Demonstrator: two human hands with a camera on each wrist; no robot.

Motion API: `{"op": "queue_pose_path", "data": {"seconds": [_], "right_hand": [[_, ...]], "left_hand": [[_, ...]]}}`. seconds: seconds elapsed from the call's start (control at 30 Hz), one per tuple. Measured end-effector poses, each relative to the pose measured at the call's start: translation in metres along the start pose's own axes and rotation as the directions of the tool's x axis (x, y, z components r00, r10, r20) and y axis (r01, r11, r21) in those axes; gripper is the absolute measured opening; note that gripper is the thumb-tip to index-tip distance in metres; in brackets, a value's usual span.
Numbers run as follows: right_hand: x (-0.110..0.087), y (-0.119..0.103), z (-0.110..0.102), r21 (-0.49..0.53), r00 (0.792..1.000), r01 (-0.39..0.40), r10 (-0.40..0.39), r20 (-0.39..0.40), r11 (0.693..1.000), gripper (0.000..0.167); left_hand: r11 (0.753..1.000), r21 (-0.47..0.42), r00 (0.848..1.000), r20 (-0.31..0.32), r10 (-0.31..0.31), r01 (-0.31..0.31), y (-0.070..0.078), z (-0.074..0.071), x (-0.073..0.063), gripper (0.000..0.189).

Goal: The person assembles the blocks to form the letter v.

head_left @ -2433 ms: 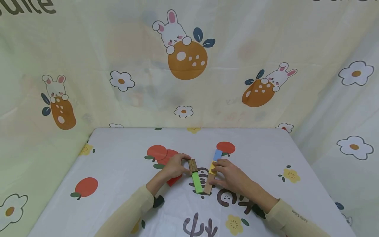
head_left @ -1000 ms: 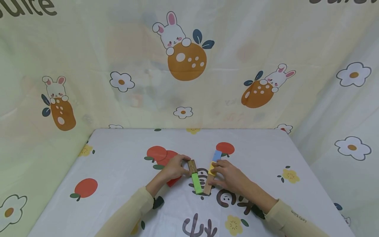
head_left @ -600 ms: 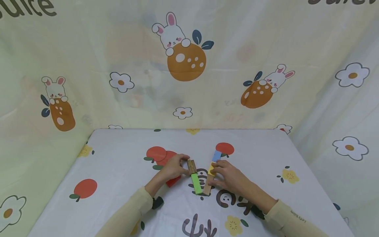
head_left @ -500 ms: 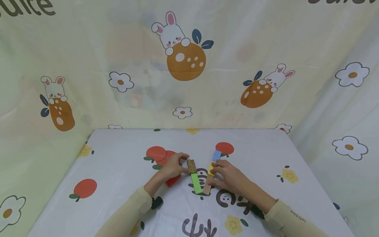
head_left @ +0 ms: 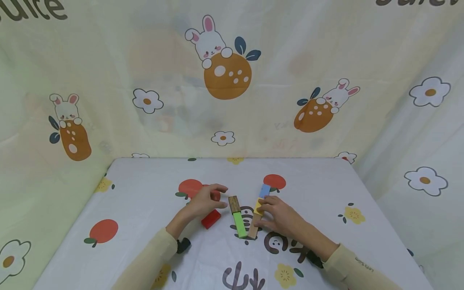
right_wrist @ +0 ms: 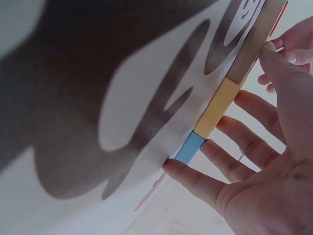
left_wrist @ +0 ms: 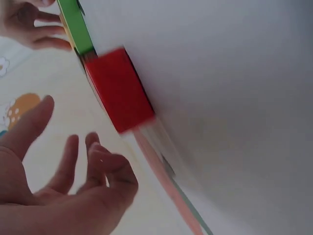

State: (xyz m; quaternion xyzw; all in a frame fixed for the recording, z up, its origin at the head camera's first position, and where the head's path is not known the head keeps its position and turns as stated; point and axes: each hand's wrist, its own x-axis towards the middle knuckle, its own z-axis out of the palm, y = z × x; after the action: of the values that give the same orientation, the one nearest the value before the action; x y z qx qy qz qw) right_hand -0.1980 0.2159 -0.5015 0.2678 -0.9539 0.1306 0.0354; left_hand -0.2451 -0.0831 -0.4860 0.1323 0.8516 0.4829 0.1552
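Two rows of wooden blocks form a V on the table. Its left arm is a green block (head_left: 239, 224) with a dark wood-grain block (head_left: 234, 204) at its far end. In the right arm, a light wood block (head_left: 253, 227), a yellow block (head_left: 258, 206) and a blue block (head_left: 265, 191) run end to end. My right hand (head_left: 280, 213) touches this row, its spread fingertips (right_wrist: 230, 125) along one side. My left hand (head_left: 201, 203) hovers left of the dark block, fingers apart and holding nothing. Near it lies a red block (head_left: 211, 219), separate from the V.
A white tablecloth (head_left: 145, 249) with printed fruit, flowers and brown figures covers the table. Behind it hangs a curtain (head_left: 174, 133) with rabbit prints. Dark wrist devices (head_left: 183, 245) sit under both wrists.
My left hand has let go of the dark wood-grain block and drawn back to the left, uncovering more of the red block. The right hand and the blocks stay in place.
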Motion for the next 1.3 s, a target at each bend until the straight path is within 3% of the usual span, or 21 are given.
{"op": "queue_pose_path", "data": {"seconds": [0.17, 0.3, 0.47, 0.87, 1.0, 1.3], "right_hand": [[0.0, 0.0, 0.001, -0.001, 1.0, 0.0, 0.0, 0.0, 1.0, 0.046], [0.0, 0.0, 0.001, 0.003, 1.0, 0.0, 0.0, 0.001, 1.0, 0.046], [0.0, -0.001, 0.001, 0.011, 1.0, -0.009, 0.009, 0.01, 1.0, 0.044], [-0.001, 0.0, -0.001, 0.001, 1.0, -0.02, 0.02, 0.023, 1.0, 0.044], [-0.001, 0.001, -0.001, 0.0, 1.0, -0.011, 0.011, 0.016, 1.0, 0.044], [-0.001, 0.001, 0.0, 0.005, 1.0, 0.005, -0.005, 0.004, 1.0, 0.044]], "left_hand": [[0.999, 0.033, 0.998, 0.056, 0.012, -0.014, -0.006, -0.013, -0.004, 0.053], [0.997, 0.028, 0.989, 0.135, 0.062, -0.067, -0.015, -0.022, -0.006, 0.057], [0.993, 0.02, 0.963, 0.246, 0.112, -0.12, -0.026, -0.034, -0.01, 0.063], [0.99, 0.058, 0.899, 0.429, 0.088, -0.125, -0.036, -0.049, -0.015, 0.061], [0.987, 0.086, 0.888, 0.452, 0.086, -0.139, -0.037, -0.049, -0.015, 0.061], [0.979, 0.119, 0.889, 0.447, 0.098, -0.167, -0.038, -0.05, -0.015, 0.06]]}}
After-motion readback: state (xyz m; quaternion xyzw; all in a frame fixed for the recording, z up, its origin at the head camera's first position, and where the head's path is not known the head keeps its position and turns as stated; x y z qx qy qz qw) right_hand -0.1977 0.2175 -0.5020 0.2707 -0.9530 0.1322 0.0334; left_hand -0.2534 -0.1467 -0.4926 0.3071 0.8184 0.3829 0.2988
